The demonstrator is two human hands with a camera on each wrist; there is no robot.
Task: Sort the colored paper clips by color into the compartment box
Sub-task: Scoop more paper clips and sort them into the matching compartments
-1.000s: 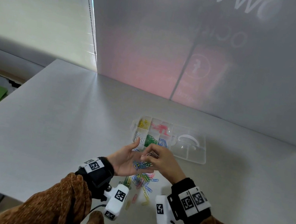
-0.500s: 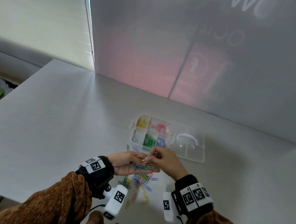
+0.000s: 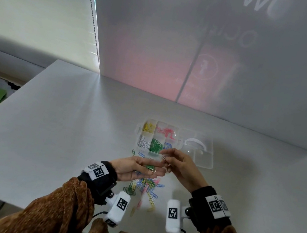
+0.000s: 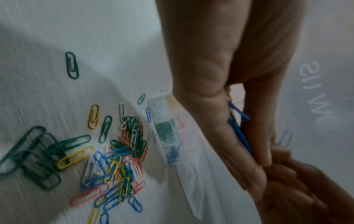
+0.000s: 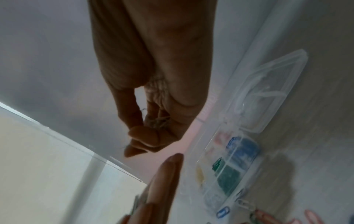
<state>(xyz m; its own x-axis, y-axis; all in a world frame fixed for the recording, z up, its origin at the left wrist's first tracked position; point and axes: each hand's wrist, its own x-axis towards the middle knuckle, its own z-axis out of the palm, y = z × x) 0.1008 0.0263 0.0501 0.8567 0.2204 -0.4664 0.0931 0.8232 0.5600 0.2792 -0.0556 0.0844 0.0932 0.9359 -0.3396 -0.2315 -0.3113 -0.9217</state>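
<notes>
A clear compartment box (image 3: 138,134) lies open on the table, with yellow, pink, white, green and blue clips in separate cells. Loose mixed paper clips (image 3: 147,188) lie in a pile just in front of it. My left hand (image 3: 160,168) is palm up over the pile. Its thumb lies across green, white and blue clips (image 4: 237,130) held against the fingers. My right hand (image 3: 166,157) hovers at the box's near edge, fingers curled, pinching pale clips (image 5: 159,119). The two hands' fingertips almost touch.
The box's clear lid (image 3: 202,158) lies flat to the right of the cells. Two stray clips (image 3: 138,153) sit left of the hands. A translucent wall stands behind the table. The table's left edge drops off to a lower area.
My left hand went from a cupped palm to a flatter hold, thumb over its clips. My right hand took pale clips from it and lifted slightly away towards the box.
</notes>
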